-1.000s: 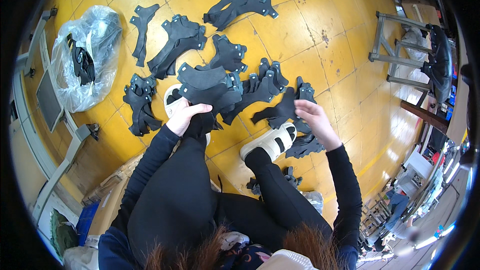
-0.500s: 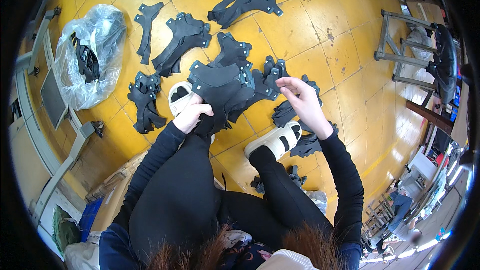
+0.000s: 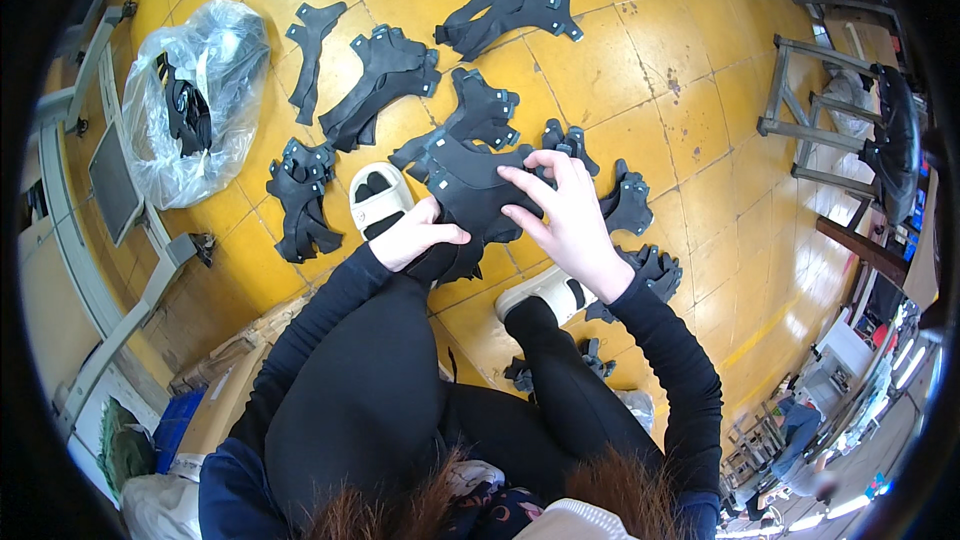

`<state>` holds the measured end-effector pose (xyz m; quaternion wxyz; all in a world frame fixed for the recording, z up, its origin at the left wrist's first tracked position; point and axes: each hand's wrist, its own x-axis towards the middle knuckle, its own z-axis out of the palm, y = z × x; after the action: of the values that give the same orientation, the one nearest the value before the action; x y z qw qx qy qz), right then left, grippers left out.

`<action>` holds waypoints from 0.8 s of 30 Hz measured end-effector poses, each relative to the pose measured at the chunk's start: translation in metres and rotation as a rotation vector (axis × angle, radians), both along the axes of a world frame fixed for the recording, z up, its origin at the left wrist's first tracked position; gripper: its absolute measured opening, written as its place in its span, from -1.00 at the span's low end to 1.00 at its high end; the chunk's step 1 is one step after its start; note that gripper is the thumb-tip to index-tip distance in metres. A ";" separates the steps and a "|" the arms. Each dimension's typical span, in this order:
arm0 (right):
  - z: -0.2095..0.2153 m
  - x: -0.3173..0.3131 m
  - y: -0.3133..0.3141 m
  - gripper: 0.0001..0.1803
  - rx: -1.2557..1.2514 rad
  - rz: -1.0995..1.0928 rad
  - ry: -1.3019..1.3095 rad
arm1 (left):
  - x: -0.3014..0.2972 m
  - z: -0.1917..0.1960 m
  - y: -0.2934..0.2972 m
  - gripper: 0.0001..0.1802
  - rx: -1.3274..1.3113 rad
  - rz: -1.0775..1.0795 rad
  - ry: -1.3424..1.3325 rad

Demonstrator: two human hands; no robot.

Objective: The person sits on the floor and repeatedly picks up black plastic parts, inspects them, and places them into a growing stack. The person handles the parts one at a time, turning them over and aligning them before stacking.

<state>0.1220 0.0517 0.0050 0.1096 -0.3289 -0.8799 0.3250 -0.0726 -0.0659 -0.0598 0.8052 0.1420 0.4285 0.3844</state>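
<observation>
I sit on a yellow tiled floor with black cut material pieces spread before me. My left hand (image 3: pixel 415 235) grips the near edge of a stack of black pieces (image 3: pixel 470 190) that lies between my feet. My right hand (image 3: pixel 565 215) rests flat on top of the same stack, fingers spread and pressing it down. A white sandal (image 3: pixel 378 200) is on my left foot, just left of the stack. Another white sandal (image 3: pixel 545 290) shows below my right wrist.
More piles of black pieces (image 3: pixel 510 10) (image 3: pixel 380 80) (image 3: pixel 300 200) (image 3: pixel 630 205) lie around on the floor. A clear plastic bag (image 3: pixel 195 100) with black pieces sits at the left by a grey metal frame (image 3: pixel 110 190). Metal stands (image 3: pixel 810 110) are at the right.
My right hand has moved left from the pieces at the right onto the stack. The left hand has kept its hold at the stack's near edge.
</observation>
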 end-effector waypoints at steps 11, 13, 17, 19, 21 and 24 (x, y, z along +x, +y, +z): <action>-0.007 0.017 0.002 -0.85 -0.417 -0.117 0.119 | 0.001 -0.003 0.001 -0.40 -0.007 -0.043 -0.017; -0.011 0.026 0.001 -0.86 -0.627 -0.234 0.156 | -0.001 -0.003 0.003 -0.43 -0.001 -0.060 0.064; -0.018 0.041 0.004 -0.91 -0.913 -0.415 0.222 | -0.007 -0.033 -0.012 -0.45 -0.094 -0.030 0.274; -0.031 0.052 0.005 -0.89 -1.004 -0.472 0.319 | -0.013 -0.037 -0.015 -0.48 -0.159 0.097 0.300; -0.042 0.061 0.008 -0.89 -0.952 -0.577 0.304 | -0.015 -0.015 0.001 -0.50 -0.094 0.316 0.220; -0.049 0.067 0.012 -0.83 -0.884 -0.662 0.278 | -0.040 -0.006 0.008 -0.61 -0.081 0.452 0.197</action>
<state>0.1891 0.0638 -0.0442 0.1720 -0.5557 -0.4875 0.6511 -0.1122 -0.0578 -0.0654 0.6583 0.0470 0.5407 0.5216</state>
